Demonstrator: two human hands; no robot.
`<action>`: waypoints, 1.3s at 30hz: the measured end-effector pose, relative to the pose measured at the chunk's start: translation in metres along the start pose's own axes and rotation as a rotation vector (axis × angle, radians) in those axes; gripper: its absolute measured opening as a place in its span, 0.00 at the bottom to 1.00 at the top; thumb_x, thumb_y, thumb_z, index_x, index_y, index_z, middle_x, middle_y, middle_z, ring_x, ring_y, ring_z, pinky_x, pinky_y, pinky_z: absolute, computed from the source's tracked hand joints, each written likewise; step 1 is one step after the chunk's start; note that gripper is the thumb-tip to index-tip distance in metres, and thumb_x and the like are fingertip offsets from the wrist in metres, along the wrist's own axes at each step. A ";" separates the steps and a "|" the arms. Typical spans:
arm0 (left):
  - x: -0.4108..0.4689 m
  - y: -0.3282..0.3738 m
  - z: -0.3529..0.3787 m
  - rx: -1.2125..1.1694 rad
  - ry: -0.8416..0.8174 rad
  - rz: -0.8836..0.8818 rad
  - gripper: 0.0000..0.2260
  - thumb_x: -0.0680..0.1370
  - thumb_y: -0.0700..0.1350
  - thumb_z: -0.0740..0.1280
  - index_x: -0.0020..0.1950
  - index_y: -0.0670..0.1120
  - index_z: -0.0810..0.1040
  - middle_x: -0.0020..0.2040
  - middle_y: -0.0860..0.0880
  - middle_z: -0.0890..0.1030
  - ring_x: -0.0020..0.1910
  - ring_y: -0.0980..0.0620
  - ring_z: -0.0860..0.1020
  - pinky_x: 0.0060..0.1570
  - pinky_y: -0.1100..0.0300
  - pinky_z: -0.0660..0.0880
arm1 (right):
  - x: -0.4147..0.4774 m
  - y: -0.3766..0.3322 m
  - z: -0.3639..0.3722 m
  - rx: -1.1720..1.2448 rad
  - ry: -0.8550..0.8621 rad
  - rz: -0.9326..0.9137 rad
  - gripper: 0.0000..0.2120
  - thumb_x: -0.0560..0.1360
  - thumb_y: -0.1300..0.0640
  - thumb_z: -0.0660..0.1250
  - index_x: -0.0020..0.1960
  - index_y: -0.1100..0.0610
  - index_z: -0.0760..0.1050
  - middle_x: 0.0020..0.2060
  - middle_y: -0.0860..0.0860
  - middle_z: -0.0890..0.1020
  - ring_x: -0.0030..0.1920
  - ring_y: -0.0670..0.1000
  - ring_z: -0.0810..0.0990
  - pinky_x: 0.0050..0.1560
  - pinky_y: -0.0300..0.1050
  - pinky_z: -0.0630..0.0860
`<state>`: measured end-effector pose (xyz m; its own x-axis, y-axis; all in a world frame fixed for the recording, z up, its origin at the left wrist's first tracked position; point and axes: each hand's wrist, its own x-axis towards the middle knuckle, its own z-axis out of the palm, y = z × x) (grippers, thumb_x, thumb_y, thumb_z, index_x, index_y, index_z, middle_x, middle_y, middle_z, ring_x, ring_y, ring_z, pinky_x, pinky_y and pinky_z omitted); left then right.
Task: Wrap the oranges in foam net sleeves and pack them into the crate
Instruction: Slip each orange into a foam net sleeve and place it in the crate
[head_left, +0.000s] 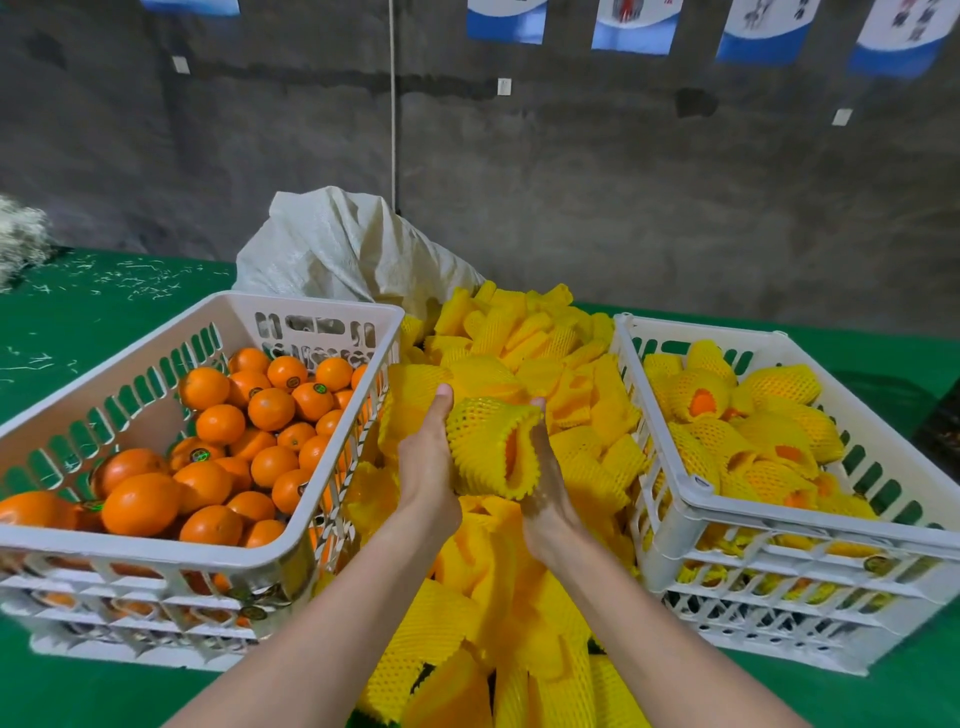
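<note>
Sleeve with an orange inside sits between my hands: left hand grips one side, thumb up; right hand holds the other. Open end of the tube faces toward me, orange skin showing through it. Packing crate lies just right of my right hand, so that hand is nearer. Foam is ribbed yellow mesh, likely soft; crate is slotted white plastic. Loose sleeves lie piled under both hands; bare oranges sit left of them
</note>
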<state>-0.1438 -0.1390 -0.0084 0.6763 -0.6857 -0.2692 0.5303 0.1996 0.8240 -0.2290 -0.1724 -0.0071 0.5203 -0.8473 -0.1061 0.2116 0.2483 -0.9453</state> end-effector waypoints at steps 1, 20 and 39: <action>0.001 -0.002 -0.001 0.040 0.022 0.077 0.14 0.74 0.57 0.68 0.39 0.48 0.72 0.41 0.47 0.78 0.41 0.48 0.77 0.47 0.53 0.74 | 0.001 0.003 -0.002 -0.080 -0.023 0.014 0.16 0.81 0.47 0.47 0.60 0.48 0.70 0.53 0.42 0.74 0.50 0.42 0.79 0.42 0.28 0.75; 0.013 0.000 -0.010 0.286 -0.144 0.196 0.19 0.79 0.54 0.60 0.33 0.44 0.74 0.26 0.52 0.80 0.26 0.58 0.79 0.26 0.68 0.74 | 0.017 0.010 -0.011 0.335 0.005 0.151 0.16 0.79 0.46 0.55 0.58 0.53 0.74 0.37 0.51 0.82 0.34 0.48 0.81 0.33 0.40 0.75; 0.002 0.013 -0.013 0.176 -0.400 -0.394 0.22 0.77 0.63 0.59 0.54 0.46 0.78 0.46 0.41 0.85 0.45 0.43 0.83 0.44 0.50 0.80 | 0.012 0.009 -0.025 -0.115 -0.141 -0.180 0.23 0.75 0.51 0.60 0.68 0.57 0.67 0.57 0.46 0.78 0.56 0.42 0.77 0.50 0.33 0.76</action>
<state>-0.1289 -0.1289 -0.0050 0.1812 -0.9023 -0.3911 0.5868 -0.2199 0.7793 -0.2409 -0.1923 -0.0247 0.5944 -0.7974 0.1038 0.2203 0.0374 -0.9747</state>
